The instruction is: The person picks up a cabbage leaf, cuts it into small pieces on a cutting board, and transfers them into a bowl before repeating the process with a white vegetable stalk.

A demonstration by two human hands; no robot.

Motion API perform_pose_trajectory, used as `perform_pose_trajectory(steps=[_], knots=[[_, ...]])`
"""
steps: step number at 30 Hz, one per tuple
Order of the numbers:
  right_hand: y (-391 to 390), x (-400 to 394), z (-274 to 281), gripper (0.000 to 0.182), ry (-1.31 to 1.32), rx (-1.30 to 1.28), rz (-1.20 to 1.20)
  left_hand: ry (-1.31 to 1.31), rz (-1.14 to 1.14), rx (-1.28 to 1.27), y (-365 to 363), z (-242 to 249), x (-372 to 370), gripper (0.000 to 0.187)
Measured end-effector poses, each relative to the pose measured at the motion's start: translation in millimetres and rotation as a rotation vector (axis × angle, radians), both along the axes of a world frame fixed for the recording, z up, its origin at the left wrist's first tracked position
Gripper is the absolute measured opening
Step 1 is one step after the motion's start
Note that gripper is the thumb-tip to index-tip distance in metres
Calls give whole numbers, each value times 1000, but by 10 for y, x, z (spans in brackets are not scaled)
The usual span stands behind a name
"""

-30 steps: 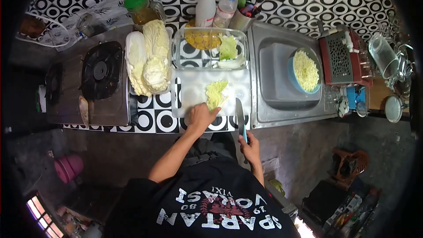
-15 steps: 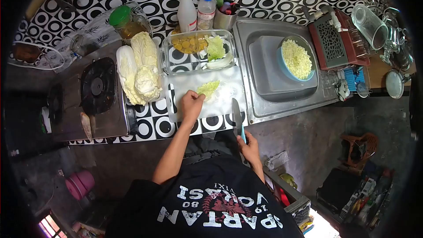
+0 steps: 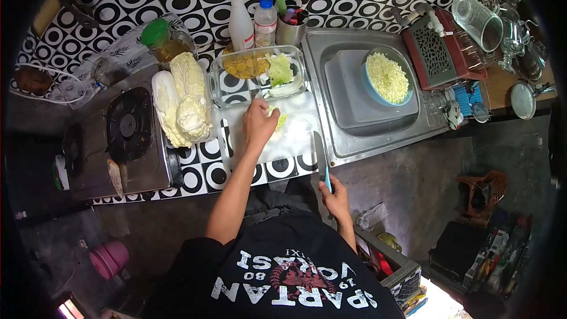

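Observation:
My left hand (image 3: 260, 123) has its fingers curled on a small yellow-green cabbage leaf (image 3: 282, 121), covering much of it, over the white cutting board (image 3: 298, 145). By its light blue handle, my right hand (image 3: 336, 197) grips a knife (image 3: 321, 152), the blade pointing away from me along the board's right edge. Behind the board, a glass dish (image 3: 216, 87) with a divider holds green and white cabbage leaf pieces (image 3: 279, 71). Whole napa cabbages (image 3: 192, 103) lie to the left of the board.
Chopped cabbage fills a blue bowl (image 3: 367, 84) on the sink (image 3: 331, 136) at right. A gas stove (image 3: 94, 171) stands at left. Bottles (image 3: 266, 23) and a metal utensil cup (image 3: 290, 33) line the back. Glassware (image 3: 478, 23) and a dark red box (image 3: 434, 53) are at far right.
My left hand has moved forward from the near side of the leaf and now covers more of it. The right hand keeps the knife in nearly the same place.

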State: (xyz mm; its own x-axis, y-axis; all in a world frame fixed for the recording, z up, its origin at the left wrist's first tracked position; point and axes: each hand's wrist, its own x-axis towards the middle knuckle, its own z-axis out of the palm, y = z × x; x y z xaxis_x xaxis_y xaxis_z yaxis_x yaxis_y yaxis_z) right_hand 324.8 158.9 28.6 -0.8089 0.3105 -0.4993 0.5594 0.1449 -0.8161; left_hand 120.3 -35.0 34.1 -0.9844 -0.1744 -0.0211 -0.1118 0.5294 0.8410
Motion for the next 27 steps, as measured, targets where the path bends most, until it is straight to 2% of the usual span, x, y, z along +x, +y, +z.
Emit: perform_pose_trajectory(steps=[1,2,4,5,9,11,15,18,20,23,24,26,27], knots=[[-2,26,-14,40,2,1,-2,-105,-15,-49,-19,-36,55,35],[-7,51,-33,41,-15,6,6,-103,-16,-49,-21,-134,102,35],[-34,69,-55,41,-37,8,15,-89,-25,-248,-23,-365,177,42],[-53,73,-60,42,-30,5,23,-134,-22,-257,-25,-452,179,47],[-81,59,-89,42,-22,24,71,-216,-3,-278,7,-508,100,42],[-71,7,-74,42,-6,32,84,-255,-37,-281,11,-532,48,34],[-43,-38,-24,42,-22,42,83,-200,-89,-263,10,-416,1,26],[-14,-45,13,41,-20,1,41,-141,-137,-202,48,-214,-39,22],[24,-18,-56,40,-13,-3,35,-30,-144,-9,145,-90,-51,23],[25,-17,-49,39,1,-9,22,88,-227,76,319,95,-65,25],[20,-26,-23,39,5,-14,8,91,-225,77,358,201,-64,25],[3,-47,74,39,-4,-36,-4,-69,-183,342,408,382,-55,23],[-1,-47,101,39,-17,-61,-18,-69,-184,344,396,370,-47,23]])
